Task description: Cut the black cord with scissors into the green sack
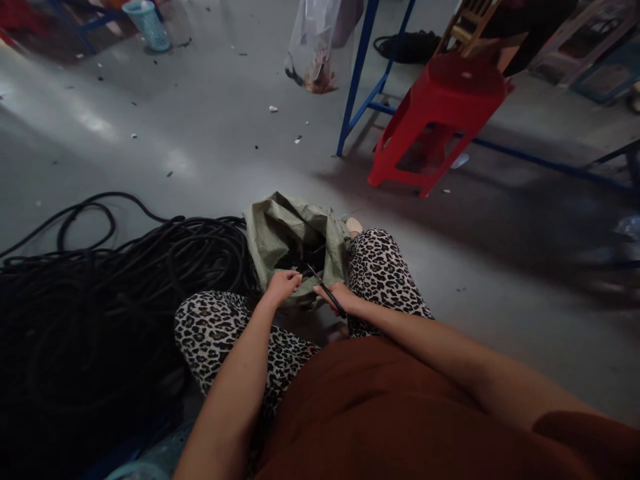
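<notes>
The right hand has its grip clamped on a pair of black-handled scissors, their blades pointing up and leftward over the mouth of a greenish sack. Beside them, the left hand has its fingertips together at the sack's near rim; I cannot tell what, if anything, they pinch. The sack stands on the floor, beside a heap of black tubing or cord.

top: rust-brown | sleeve: short, same brown | trousers: leopard print, black-and-tan spots, off-white ground
</notes>
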Demonstrator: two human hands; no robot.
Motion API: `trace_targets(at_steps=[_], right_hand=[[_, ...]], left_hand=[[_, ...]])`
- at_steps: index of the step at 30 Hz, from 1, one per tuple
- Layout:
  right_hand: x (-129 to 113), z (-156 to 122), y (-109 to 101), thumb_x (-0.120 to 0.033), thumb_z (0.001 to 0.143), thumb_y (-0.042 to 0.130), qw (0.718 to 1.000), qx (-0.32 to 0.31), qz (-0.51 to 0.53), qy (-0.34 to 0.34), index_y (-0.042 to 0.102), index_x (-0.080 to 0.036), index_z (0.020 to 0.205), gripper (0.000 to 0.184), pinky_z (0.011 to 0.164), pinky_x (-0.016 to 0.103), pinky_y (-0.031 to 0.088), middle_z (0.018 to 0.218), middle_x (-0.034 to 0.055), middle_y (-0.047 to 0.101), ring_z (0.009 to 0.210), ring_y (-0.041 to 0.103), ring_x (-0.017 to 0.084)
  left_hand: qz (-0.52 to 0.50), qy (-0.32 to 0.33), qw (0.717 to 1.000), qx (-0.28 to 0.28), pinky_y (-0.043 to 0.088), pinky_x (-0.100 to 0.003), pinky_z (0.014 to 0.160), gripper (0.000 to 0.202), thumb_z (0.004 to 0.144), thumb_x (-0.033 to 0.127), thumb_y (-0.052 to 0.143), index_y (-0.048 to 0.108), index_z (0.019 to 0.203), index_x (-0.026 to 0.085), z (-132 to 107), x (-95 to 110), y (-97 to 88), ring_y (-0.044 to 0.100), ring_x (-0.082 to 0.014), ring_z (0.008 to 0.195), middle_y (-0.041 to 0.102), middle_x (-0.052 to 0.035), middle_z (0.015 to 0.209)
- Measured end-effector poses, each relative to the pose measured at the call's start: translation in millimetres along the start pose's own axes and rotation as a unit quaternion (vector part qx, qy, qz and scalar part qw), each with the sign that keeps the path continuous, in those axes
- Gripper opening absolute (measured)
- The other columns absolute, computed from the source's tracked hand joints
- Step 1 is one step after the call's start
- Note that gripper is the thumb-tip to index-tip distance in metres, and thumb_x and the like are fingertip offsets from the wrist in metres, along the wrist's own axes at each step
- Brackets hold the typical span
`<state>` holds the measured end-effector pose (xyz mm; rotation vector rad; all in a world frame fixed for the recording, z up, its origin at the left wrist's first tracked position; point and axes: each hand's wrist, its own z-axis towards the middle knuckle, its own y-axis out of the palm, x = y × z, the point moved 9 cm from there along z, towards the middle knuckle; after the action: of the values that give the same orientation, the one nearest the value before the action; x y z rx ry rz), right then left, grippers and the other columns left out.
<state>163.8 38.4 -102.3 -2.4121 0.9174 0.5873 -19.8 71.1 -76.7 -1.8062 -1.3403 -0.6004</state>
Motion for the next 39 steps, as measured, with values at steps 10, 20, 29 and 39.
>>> trace_targets(at_steps=[10, 20, 29, 39], right_hand=[[-4.7, -8.2, -2.4, -0.053, 0.105, 0.057, 1.0, 0.002, -0.029, -0.007, 0.051, -0.019, 0.057, 0.059, 0.035, 0.019, 0.038, 0.038, -0.0014, 0.049, 0.032, 0.047, 0.011], [5.3, -5.1, -10.4, -0.052, 0.101, 0.066, 0.999, 0.022, 0.043, 0.024, 0.053, -0.019, 0.062, 0.054, 0.034, 0.019, 0.038, 0.041, -0.0027, 0.049, 0.032, 0.046, 0.01], [3.0, -6.8, 5.7, -0.053, 0.106, 0.057, 0.988, -0.05, 0.14, 0.028, 0.058, -0.017, 0.072, 0.05, 0.039, 0.02, 0.042, 0.049, -0.0001, 0.055, 0.04, 0.054, 0.013], [-6.2, -9.5, 12.8, -0.05, 0.106, 0.058, 0.987, -0.067, 0.143, 0.019, 0.06, -0.016, 0.071, 0.048, 0.037, 0.02, 0.038, 0.055, 0.0022, 0.06, 0.044, 0.056, 0.013]], left_hand=[[0.012, -0.005, 1.0, 0.016, 0.044, -0.024, 0.059, 0.017, 0.082, 0.026, 0.064, 0.074, 0.072, 0.016, 3.7, -2.7, -6.3, 0.055, -0.0108, 0.052, 0.067, 0.0015, 0.062], [0.006, -0.006, 1.0, 0.017, 0.042, -0.024, 0.056, 0.016, 0.077, 0.029, 0.068, 0.074, 0.07, 0.016, 3.5, -3.1, -9.0, 0.054, -0.0112, 0.05, 0.065, 0.0014, 0.059], [-0.041, -0.019, 0.998, 0.032, 0.045, -0.024, 0.058, 0.016, 0.075, 0.031, 0.071, 0.074, 0.076, 0.015, 2.0, -1.9, -11.5, 0.055, -0.0111, 0.052, 0.065, 0.0019, 0.061], [-0.046, -0.021, 0.998, 0.029, 0.043, -0.025, 0.057, 0.017, 0.075, 0.033, 0.072, 0.072, 0.072, 0.016, 1.4, -0.1, -7.9, 0.054, -0.0112, 0.052, 0.065, 0.0016, 0.061]])
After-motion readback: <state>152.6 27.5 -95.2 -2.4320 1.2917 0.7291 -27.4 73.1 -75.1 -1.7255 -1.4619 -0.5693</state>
